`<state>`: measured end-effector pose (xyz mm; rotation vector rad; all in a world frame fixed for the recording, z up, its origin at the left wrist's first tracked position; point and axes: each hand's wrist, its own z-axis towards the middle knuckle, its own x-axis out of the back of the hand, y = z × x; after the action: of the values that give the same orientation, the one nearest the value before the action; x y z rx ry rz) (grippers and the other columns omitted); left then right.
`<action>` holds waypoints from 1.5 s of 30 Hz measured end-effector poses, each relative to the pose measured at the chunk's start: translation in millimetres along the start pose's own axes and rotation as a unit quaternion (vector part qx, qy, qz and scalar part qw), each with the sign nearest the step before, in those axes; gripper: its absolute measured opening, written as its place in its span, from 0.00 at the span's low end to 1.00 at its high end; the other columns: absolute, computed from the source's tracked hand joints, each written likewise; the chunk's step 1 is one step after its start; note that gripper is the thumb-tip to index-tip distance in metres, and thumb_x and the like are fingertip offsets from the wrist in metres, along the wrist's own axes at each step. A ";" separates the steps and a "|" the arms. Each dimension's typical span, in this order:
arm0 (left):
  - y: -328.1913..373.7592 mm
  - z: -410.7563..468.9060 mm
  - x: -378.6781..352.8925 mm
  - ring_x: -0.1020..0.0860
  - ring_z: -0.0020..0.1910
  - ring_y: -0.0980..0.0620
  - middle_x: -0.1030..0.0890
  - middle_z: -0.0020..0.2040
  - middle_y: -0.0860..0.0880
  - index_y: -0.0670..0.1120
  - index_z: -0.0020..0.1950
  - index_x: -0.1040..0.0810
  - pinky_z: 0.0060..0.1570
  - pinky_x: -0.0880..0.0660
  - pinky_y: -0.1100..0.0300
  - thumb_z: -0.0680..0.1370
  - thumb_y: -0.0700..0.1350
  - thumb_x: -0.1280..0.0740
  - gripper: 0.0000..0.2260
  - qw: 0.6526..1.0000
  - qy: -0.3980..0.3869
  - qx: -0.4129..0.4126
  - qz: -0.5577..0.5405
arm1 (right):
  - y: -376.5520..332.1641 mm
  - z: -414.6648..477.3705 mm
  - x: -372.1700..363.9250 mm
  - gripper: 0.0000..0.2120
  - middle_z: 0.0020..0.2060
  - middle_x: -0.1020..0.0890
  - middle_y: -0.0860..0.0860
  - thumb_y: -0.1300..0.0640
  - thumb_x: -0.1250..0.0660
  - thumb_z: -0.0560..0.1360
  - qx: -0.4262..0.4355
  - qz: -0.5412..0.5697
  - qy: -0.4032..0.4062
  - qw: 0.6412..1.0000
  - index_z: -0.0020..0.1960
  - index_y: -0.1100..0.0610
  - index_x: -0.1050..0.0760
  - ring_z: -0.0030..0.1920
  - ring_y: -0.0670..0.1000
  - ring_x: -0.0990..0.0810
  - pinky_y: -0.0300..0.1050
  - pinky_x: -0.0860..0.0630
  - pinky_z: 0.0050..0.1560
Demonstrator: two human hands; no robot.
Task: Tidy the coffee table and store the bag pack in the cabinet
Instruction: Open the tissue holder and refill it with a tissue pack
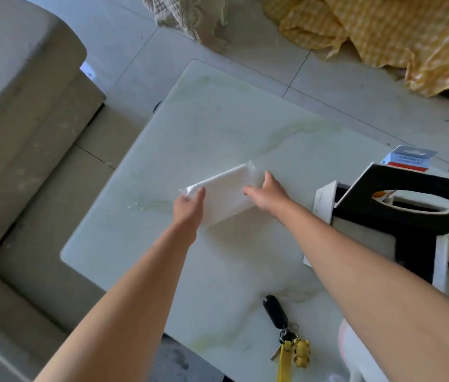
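I am viewing the work area from above. The left hand [189, 205] is pinching the left corner of the white paper towel [226, 197] and the right hand [270, 194] is grasping its right end. Both hands are therefore occupied, and the towel is being held stretched between them just over the centre of the coffee table [218, 119]. I am judging that it is being held taut either for folding or for laying flat to wipe the marble-look top; I cannot tell which. The bag pack and the cabinet are not appearing anywhere in view, so I am treating that step as outstanding. Open room is lying toward the upper left and lower left of the table top, out to its rounded edge. The right of the frame is crowded: the black tissue box [410, 194] is standing close beside the right forearm, with a small blue and red carton [408, 158] behind it. The key fob [274, 312] with its yellow strap [284, 362] is lying at bottom centre, near the table's edge, between the two forearms. The grey sofa [11, 119] is bordering the table's left side across a narrow strip of floor.
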<state>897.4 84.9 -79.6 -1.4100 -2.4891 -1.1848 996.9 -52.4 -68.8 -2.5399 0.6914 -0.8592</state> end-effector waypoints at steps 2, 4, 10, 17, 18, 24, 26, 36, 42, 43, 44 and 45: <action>-2.0 -1.7 1.9 0.25 0.43 0.48 0.24 0.40 0.46 0.41 0.51 0.24 0.34 0.31 0.60 0.77 0.54 0.36 0.16 1.000 0.021 -0.023 0.002 | 5.7 -7.8 -6.6 0.35 0.72 0.32 0.57 0.47 0.34 0.73 -0.017 0.014 -0.050 0.998 0.74 0.60 0.40 0.71 0.58 0.32 0.48 0.35 0.70; -1.2 -5.0 2.5 0.26 0.42 0.49 0.26 0.37 0.50 0.44 0.48 0.26 0.37 0.33 0.59 0.78 0.56 0.38 0.14 0.998 0.039 -0.048 0.001 | 11.1 -18.0 -9.1 0.31 0.68 0.28 0.56 0.45 0.33 0.71 -0.013 0.020 -0.061 0.998 0.70 0.58 0.33 0.68 0.58 0.29 0.50 0.32 0.68; 18.8 -39.6 -3.6 0.27 0.41 0.48 0.25 0.40 0.48 0.45 0.47 0.26 0.43 0.32 0.58 0.78 0.57 0.40 0.16 0.997 0.038 -0.070 -0.005 | 4.7 -54.7 38.2 0.10 0.40 0.26 0.50 0.49 0.35 0.69 0.029 0.035 -0.026 0.999 0.38 0.53 0.33 0.40 0.51 0.26 0.43 0.31 0.37; 20.8 -127.7 -56.5 0.29 0.46 0.47 0.28 0.47 0.48 0.45 0.56 0.32 0.39 0.33 0.57 0.78 0.47 0.42 0.10 0.989 -0.071 -0.127 0.020 | 52.3 -113.5 129.3 0.03 0.32 0.31 0.55 0.61 0.39 0.69 -0.047 0.047 -0.072 0.995 0.41 0.59 0.30 0.29 0.51 0.32 0.41 0.33 0.31; 18.3 -141.5 -67.1 0.28 0.47 0.47 0.27 0.49 0.48 0.44 0.58 0.32 0.41 0.32 0.57 0.78 0.47 0.41 0.12 0.987 -0.084 -0.130 0.038 | 66.8 -121.5 141.2 0.03 0.32 0.31 0.55 0.60 0.39 0.68 -0.062 0.044 -0.051 0.996 0.42 0.59 0.30 0.30 0.51 0.32 0.41 0.32 0.31; 3.0 -213.7 -139.2 0.26 0.42 0.47 0.26 0.43 0.50 0.46 0.58 0.35 0.38 0.30 0.58 0.75 0.45 0.35 0.14 0.962 -0.116 -0.208 0.132 | 167.2 -150.7 184.2 0.19 0.54 0.21 0.57 0.55 0.34 0.72 -0.109 0.048 0.182 0.976 0.62 0.59 0.29 0.50 0.58 0.22 0.46 0.27 0.44; 4.6 -210.6 -139.4 0.29 0.38 0.48 0.30 0.37 0.54 0.47 0.52 0.37 0.34 0.33 0.59 0.74 0.41 0.35 0.12 0.960 -0.080 -0.228 0.143 | 169.3 -148.7 177.0 0.22 0.56 0.22 0.56 0.56 0.35 0.73 -0.089 0.074 0.171 0.978 0.66 0.57 0.32 0.49 0.57 0.23 0.44 0.30 0.41; -9.2 -216.9 -160.2 0.26 0.64 0.43 0.25 0.66 0.42 0.44 0.69 0.29 0.56 0.29 0.58 0.76 0.34 0.40 0.22 0.912 -0.130 -0.236 0.308 | 189.0 -150.3 175.3 0.17 0.57 0.20 0.63 0.62 0.38 0.72 -0.065 0.024 0.145 0.987 0.59 0.67 0.25 0.58 0.64 0.22 0.55 0.26 0.59; -2.2 -215.9 -159.6 0.25 0.53 0.43 0.25 0.56 0.43 0.41 0.59 0.26 0.47 0.30 0.54 0.75 0.36 0.41 0.14 0.934 -0.073 -0.252 0.243 | 185.6 -139.4 176.3 0.14 0.57 0.19 0.55 0.63 0.42 0.75 -0.042 0.033 0.256 0.965 0.58 0.57 0.23 0.51 0.56 0.22 0.40 0.31 0.46; 2.1 -213.4 -157.8 0.26 0.53 0.44 0.27 0.58 0.44 0.42 0.59 0.28 0.48 0.31 0.56 0.75 0.36 0.41 0.13 0.946 -0.053 -0.248 0.200 | 184.3 -137.2 179.9 0.12 0.56 0.20 0.56 0.62 0.42 0.76 -0.052 0.074 0.300 0.950 0.56 0.58 0.25 0.47 0.55 0.24 0.42 0.33 0.44; 6.6 -209.2 -156.3 0.26 0.55 0.45 0.28 0.61 0.45 0.44 0.62 0.30 0.52 0.31 0.57 0.76 0.37 0.41 0.14 0.953 -0.043 -0.253 0.159 | 182.0 -135.5 185.2 0.10 0.56 0.22 0.57 0.61 0.42 0.76 -0.058 0.117 0.339 0.932 0.56 0.58 0.28 0.46 0.55 0.26 0.43 0.33 0.44; 11.8 -205.6 -154.5 0.27 0.59 0.45 0.29 0.64 0.45 0.44 0.65 0.32 0.57 0.30 0.56 0.77 0.38 0.41 0.16 0.955 -0.043 -0.265 0.129 | 179.6 -133.8 191.7 0.10 0.56 0.23 0.57 0.60 0.43 0.77 -0.056 0.156 0.366 0.916 0.57 0.59 0.29 0.45 0.54 0.27 0.45 0.34 0.44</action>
<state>932.5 -152.6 13.2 -1.8635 -2.0208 -1.8461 985.0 -329.1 32.1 -2.0553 1.3493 -1.6964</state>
